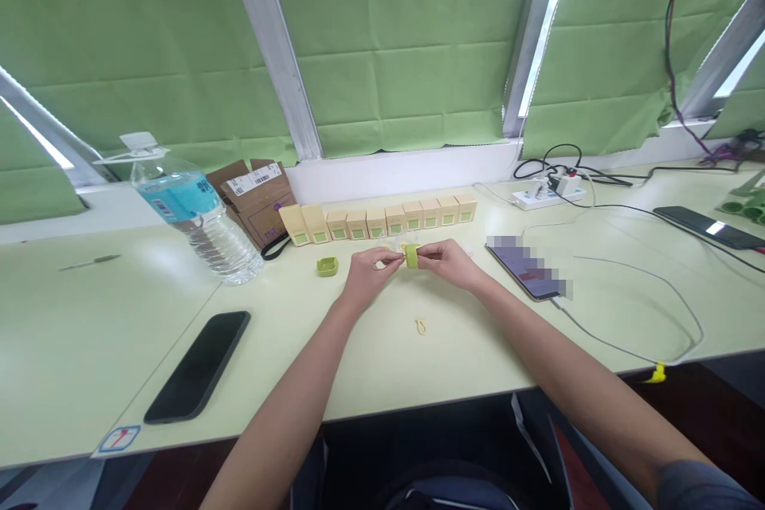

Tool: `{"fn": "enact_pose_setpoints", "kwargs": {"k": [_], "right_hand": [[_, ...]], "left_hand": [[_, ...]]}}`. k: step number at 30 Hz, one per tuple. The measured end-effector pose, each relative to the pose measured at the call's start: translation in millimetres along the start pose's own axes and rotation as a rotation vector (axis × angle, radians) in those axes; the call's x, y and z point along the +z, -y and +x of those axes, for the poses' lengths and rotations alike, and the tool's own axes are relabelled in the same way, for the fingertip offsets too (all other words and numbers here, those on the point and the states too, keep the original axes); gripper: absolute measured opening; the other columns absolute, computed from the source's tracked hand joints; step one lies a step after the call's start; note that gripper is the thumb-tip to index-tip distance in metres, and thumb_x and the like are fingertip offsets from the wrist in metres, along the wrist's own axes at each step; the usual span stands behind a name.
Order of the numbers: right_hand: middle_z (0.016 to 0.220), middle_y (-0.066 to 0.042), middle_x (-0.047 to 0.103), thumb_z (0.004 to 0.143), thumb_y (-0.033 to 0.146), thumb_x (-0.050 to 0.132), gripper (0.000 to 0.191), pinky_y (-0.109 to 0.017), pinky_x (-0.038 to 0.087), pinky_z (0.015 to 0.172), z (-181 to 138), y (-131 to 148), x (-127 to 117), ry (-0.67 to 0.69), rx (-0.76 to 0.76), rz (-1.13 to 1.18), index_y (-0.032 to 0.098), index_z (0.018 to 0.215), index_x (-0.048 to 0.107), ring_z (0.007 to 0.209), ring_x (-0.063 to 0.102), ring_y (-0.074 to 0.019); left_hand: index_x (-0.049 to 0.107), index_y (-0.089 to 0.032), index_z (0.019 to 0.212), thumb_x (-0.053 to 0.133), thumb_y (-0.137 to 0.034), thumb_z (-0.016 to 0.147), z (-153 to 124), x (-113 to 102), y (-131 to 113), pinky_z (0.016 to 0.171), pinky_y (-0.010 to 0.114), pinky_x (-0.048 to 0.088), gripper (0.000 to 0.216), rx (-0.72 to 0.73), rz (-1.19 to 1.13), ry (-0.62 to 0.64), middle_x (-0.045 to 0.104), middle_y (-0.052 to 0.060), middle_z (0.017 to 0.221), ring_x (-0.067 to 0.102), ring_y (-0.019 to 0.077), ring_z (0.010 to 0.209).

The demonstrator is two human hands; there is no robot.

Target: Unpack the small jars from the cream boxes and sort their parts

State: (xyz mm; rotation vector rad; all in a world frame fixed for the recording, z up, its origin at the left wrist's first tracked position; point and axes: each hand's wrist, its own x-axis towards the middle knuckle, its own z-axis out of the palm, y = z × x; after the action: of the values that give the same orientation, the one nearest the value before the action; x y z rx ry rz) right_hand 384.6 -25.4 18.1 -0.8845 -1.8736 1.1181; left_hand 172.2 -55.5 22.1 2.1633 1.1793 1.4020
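Two-handed work appears midway, the left hand point(371, 275) and right hand point(449, 261) closed by the fingertips on a small green case part point(412, 256) above the table point(370, 374), while an open green shell point(327, 267) and yellow loop point(421, 327) lie separate, unattached.

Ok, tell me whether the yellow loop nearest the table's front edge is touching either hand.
No, the yellow loop lies on the table, apart from both the left hand and the right hand.
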Motion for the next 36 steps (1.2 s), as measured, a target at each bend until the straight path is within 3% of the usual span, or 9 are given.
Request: {"fn": "enact_pose_setpoints", "kwargs": {"k": [12,21,25,29,32,36], "right_hand": [[0.098,-0.001,0.078,0.081,0.051,0.067,0.039,-0.036,0.053,0.089,-0.1,0.2,2.1,0.012,-0.019,-0.051,0.02,0.099,0.082,0.104,0.07,-0.0302],[0.086,-0.003,0.077,0.08,0.04,0.065,0.026,-0.031,0.053,0.078,1.7,0.8,5.8,-0.145,-0.023,-0.113,0.018,0.085,0.079,0.086,0.071,-0.0236],[0.088,-0.004,0.077,0.081,0.035,0.062,0.02,-0.03,0.052,0.075,1.2,0.4,6.1,-0.17,-0.027,-0.134,0.019,0.084,0.073,0.084,0.07,-0.0213],[0.087,-0.004,0.075,0.081,0.034,0.061,0.017,-0.029,0.051,0.073,-0.5,2.0,8.8,-0.12,-0.041,-0.174,0.019,0.081,0.068,0.082,0.069,-0.0199],[0.086,-0.004,0.073,0.082,0.032,0.059,0.016,-0.028,0.051,0.071,-1.9,5.0,11.8,-0.076,-0.039,-0.179,0.018,0.084,0.067,0.081,0.068,-0.0193],[0.086,-0.004,0.072,0.082,0.031,0.057,0.014,-0.028,0.05,0.07,-3.1,8.6,13.8,-0.055,-0.048,-0.166,0.018,0.084,0.064,0.083,0.068,-0.0194]], "left_hand": [[0.079,-0.024,0.089,0.071,-0.022,0.084,-1.3,3.9,5.2,0.071,0.032,0.057,0.01,0.036,0.019,0.024,0.078,0.002,0.086,0.072,0.0176,0.075],[0.077,-0.023,0.096,0.072,-0.027,0.084,0.6,6.2,3.5,0.079,0.035,0.058,0.013,0.016,0.003,0.002,0.078,0.003,0.093,0.071,0.0183,0.081],[0.068,-0.026,0.119,0.074,-0.024,0.081,0.1,4.8,1.5,0.085,0.035,0.058,0.038,0.016,0.014,0.062,0.074,0.004,0.108,0.069,0.0168,0.087],[0.055,-0.03,0.135,0.077,-0.025,0.079,-1.7,4.1,-5.0,0.092,0.037,0.056,0.061,0.083,0.03,0.158,0.064,0.008,0.129,0.064,0.0209,0.107],[0.059,-0.029,0.13,0.073,-0.023,0.082,-2.5,5.8,-9.4,0.101,0.04,0.051,0.05,0.142,0.053,0.184,0.063,0.008,0.126,0.06,0.023,0.117],[0.061,-0.027,0.125,0.068,-0.019,0.085,-2.7,8.3,-10.5,0.1,0.04,0.051,0.041,0.159,0.063,0.17,0.065,0.007,0.12,0.061,0.0221,0.113]]}}
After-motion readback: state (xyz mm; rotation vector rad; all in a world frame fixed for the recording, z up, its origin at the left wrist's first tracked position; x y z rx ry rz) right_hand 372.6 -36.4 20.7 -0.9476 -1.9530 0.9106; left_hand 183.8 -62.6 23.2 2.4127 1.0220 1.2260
